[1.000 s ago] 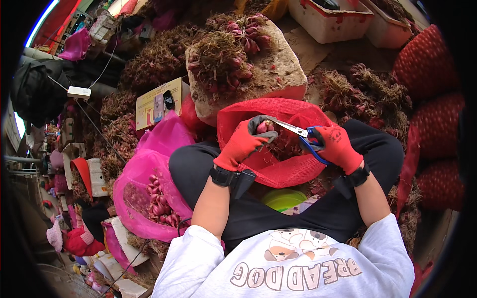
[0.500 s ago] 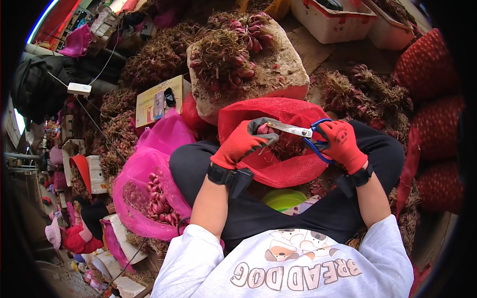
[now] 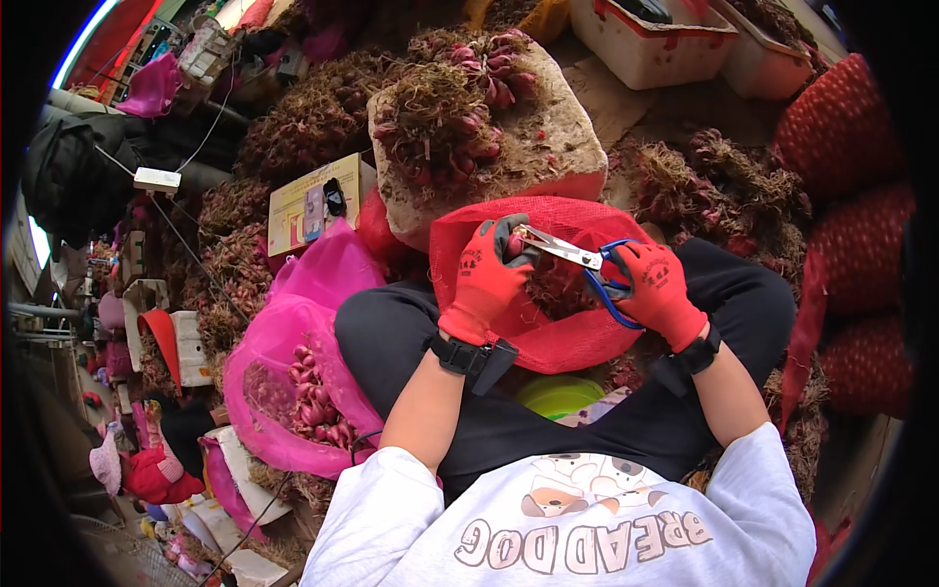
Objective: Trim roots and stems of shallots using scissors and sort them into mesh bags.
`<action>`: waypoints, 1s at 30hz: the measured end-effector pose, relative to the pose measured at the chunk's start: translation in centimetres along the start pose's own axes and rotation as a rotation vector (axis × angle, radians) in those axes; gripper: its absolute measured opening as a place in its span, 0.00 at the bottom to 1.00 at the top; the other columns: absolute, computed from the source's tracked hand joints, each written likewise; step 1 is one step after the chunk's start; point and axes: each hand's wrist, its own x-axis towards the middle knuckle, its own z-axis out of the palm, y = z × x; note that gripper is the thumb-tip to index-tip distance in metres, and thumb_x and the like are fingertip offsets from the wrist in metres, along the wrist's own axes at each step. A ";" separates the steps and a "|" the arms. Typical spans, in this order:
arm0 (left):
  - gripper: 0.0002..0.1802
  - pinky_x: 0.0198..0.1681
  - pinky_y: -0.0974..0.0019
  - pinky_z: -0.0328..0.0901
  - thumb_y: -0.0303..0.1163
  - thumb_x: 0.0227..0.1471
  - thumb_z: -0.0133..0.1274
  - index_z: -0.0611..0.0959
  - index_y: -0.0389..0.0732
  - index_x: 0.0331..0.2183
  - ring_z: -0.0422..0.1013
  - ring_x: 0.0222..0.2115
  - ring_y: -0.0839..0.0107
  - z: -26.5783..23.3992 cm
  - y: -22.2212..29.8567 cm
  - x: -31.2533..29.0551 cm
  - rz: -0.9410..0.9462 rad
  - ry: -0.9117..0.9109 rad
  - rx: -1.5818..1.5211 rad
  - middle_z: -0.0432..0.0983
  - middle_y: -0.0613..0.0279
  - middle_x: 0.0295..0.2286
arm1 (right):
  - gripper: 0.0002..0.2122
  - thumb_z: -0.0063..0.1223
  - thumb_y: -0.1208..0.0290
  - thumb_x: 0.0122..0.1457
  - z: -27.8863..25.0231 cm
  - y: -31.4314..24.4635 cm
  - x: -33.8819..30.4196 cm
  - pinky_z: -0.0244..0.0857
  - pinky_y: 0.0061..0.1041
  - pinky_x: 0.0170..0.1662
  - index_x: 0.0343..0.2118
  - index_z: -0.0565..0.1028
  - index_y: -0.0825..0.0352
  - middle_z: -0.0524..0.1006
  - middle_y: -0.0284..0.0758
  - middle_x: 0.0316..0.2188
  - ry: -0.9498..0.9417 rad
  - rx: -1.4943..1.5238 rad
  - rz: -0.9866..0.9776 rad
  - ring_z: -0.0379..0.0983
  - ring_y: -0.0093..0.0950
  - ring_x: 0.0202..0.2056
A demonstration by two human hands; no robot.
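Note:
My left hand (image 3: 481,279), in a red and grey glove, is closed around a small reddish shallot (image 3: 514,244). My right hand (image 3: 660,291), gloved the same way, grips scissors (image 3: 579,255) with blue handles. The blade tips reach the shallot at my left fingertips; whether they touch it I cannot tell. Both hands are over an open red mesh bag (image 3: 558,354) between my knees, with shallots and dry roots inside. Beside my left knee lies a pink mesh bag (image 3: 328,279) holding trimmed shallots (image 3: 318,401).
Ahead stands a pale foam block (image 3: 562,122) bearing bundled shallots (image 3: 440,127). A yellow box (image 3: 284,225) with phones on top is to its left. More bundles (image 3: 714,191) lie right, near full red sacks (image 3: 851,245). A green bowl (image 3: 558,393) sits between my legs.
My left hand has turned more upright, its fingers now pointing up around the shallot. My right hand and the scissors have shifted slightly left.

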 end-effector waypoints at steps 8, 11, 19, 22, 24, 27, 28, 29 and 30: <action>0.25 0.32 0.70 0.65 0.20 0.40 0.58 0.75 0.39 0.44 0.68 0.28 0.73 0.4 1.1 -0.3 0.097 0.112 0.124 0.71 0.61 0.31 | 0.13 0.60 0.60 0.48 0.7 0.1 0.1 0.61 0.24 0.26 0.30 0.76 0.64 0.75 0.29 0.20 -0.099 0.505 0.203 0.70 0.24 0.21; 0.24 0.38 0.67 0.65 0.20 0.42 0.57 0.74 0.39 0.45 0.70 0.34 0.68 -0.2 2.6 -0.4 0.300 0.161 0.275 0.71 0.56 0.34 | 0.13 0.54 0.59 0.55 2.4 1.6 0.2 0.55 0.17 0.25 0.31 0.77 0.66 0.69 0.23 0.17 -0.216 1.031 0.452 0.59 0.11 0.22; 0.24 0.24 0.78 0.54 0.43 0.57 0.42 0.69 0.38 0.50 0.55 0.21 0.79 -6.0 6.2 -5.1 -0.422 -0.312 -1.400 0.65 0.68 0.25 | 0.14 0.55 0.60 0.54 1.0 -0.6 2.1 0.55 0.17 0.22 0.31 0.76 0.68 0.67 0.25 0.14 -0.195 1.148 0.446 0.61 0.12 0.17; 0.24 0.25 0.76 0.56 0.48 0.56 0.43 0.72 0.37 0.45 0.57 0.21 0.78 -8.8 5.3 -8.0 -0.394 -0.345 -1.661 0.67 0.67 0.25 | 0.12 0.55 0.61 0.54 0.7 -1.0 2.5 0.55 0.20 0.19 0.30 0.76 0.68 0.68 0.26 0.13 -0.232 1.152 0.419 0.62 0.14 0.15; 0.24 0.25 0.76 0.56 0.48 0.56 0.43 0.72 0.37 0.44 0.57 0.21 0.78 -10.2 5.8 -10.1 -0.371 -0.254 -1.645 0.67 0.67 0.25 | 0.12 0.55 0.62 0.54 0.7 -1.3 2.3 0.56 0.20 0.20 0.30 0.76 0.68 0.68 0.27 0.13 -0.233 1.084 0.373 0.62 0.14 0.16; 0.25 0.25 0.76 0.57 0.49 0.55 0.43 0.72 0.37 0.43 0.58 0.22 0.78 -13.1 6.0 -13.8 -0.331 -0.120 -1.627 0.66 0.68 0.24 | 0.11 0.54 0.64 0.54 0.4 -2.5 2.3 0.56 0.20 0.21 0.30 0.76 0.69 0.70 0.28 0.15 -0.245 1.051 0.348 0.63 0.14 0.17; 0.25 0.25 0.76 0.57 0.49 0.55 0.43 0.72 0.37 0.43 0.58 0.22 0.78 -14.1 5.7 -15.0 -0.314 -0.082 -1.628 0.66 0.68 0.24 | 0.11 0.53 0.64 0.54 0.0 -2.9 2.3 0.56 0.20 0.21 0.30 0.76 0.69 0.70 0.28 0.15 -0.245 1.025 0.340 0.63 0.15 0.17; 0.26 0.26 0.75 0.57 0.50 0.55 0.44 0.73 0.37 0.43 0.59 0.22 0.77 -15.4 5.5 -16.1 -0.311 -0.012 -1.610 0.68 0.67 0.25 | 0.11 0.54 0.64 0.54 -0.1 -3.0 2.2 0.58 0.20 0.23 0.30 0.76 0.69 0.70 0.29 0.16 -0.266 1.025 0.343 0.64 0.15 0.19; 0.25 0.28 0.75 0.60 0.50 0.55 0.44 0.73 0.37 0.43 0.62 0.24 0.76 -16.7 5.2 -17.0 -0.280 0.053 -1.548 0.71 0.65 0.28 | 0.11 0.54 0.65 0.54 0.1 -2.7 2.0 0.59 0.20 0.24 0.30 0.76 0.69 0.71 0.29 0.16 -0.239 0.974 0.311 0.65 0.15 0.19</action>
